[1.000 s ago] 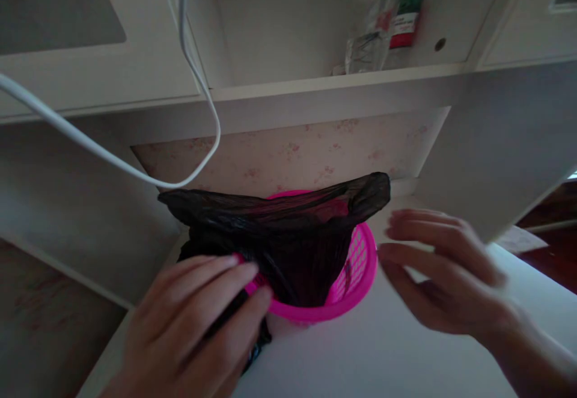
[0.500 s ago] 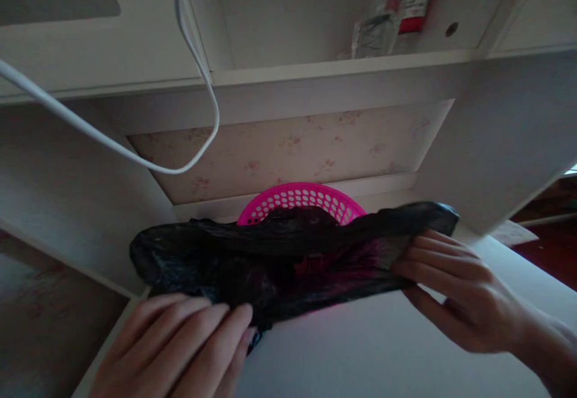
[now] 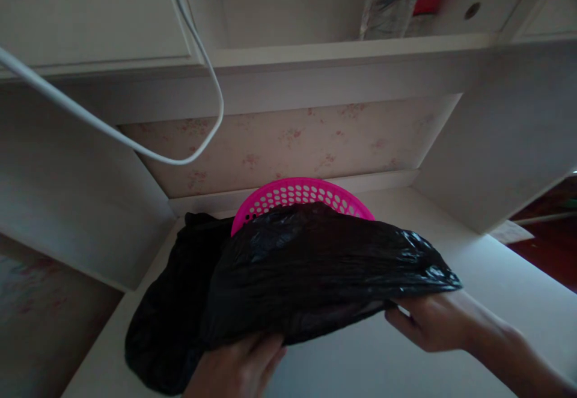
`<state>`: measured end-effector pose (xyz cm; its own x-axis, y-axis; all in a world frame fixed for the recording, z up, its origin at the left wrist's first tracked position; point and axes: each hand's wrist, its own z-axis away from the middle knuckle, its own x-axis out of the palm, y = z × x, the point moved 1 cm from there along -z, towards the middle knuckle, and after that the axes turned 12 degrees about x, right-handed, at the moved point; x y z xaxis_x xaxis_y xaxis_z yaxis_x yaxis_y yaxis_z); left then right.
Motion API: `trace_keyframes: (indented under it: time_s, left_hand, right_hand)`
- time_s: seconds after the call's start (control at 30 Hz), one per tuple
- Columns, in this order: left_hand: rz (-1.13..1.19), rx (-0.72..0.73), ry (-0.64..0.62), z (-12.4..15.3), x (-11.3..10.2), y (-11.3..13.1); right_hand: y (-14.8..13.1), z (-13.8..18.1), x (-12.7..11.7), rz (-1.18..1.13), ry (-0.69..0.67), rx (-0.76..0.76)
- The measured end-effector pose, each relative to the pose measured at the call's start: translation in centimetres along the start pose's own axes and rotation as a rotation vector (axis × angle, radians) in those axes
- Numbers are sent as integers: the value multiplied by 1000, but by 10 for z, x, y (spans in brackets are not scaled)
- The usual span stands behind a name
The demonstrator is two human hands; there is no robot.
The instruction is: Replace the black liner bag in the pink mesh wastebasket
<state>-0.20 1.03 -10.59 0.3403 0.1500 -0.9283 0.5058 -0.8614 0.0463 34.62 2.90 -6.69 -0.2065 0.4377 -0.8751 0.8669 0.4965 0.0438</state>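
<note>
A black plastic bag [image 3: 324, 260] stretches between my two hands, its shiny side spread over the front of a pink perforated basket [image 3: 300, 190]. My left hand [image 3: 243, 365] is closed on the bag's near edge, its fingertips partly under the plastic. At the bag's right end, my right hand [image 3: 435, 320] has its fingers tucked beneath the film and its thumb below the edge, gripping it. A dark black bundle [image 3: 171, 314] lies to the left of the basket; I cannot tell whether it belongs to the same bag. The bag hides most of the basket.
The white tabletop [image 3: 360, 362] runs under everything, with side panels left and right. A white cable [image 3: 180, 160] hangs in a loop at the upper left. Above is a shelf [image 3: 351, 52] with a clear plastic package [image 3: 387, 16] and a red-labelled bottle [image 3: 428, 1].
The bag's opening, which faced me, is now turned over, and its smooth outer side shows. Both hands have moved lower, the left one rightward. The dark bundle on the left has come into sight.
</note>
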Motion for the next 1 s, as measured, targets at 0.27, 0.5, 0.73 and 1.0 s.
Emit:
trace_keyframes:
  time_s: [0.27,0.5,0.73,1.0]
  left_hand:
    - [498,-427,49,9,4,-48]
    - [641,-740,946,13,-7,-78]
    - [472,-803,581,-22,-34,-107]
    - [513,-872,689,-71,-30,-171]
  right_hand:
    - [17,-24,14,-417,-148,85]
    - [42,-28,13,-741,82,489]
    - [56,-64,38,-844,275,781]
    - [84,-115,56,-964,249,1076]
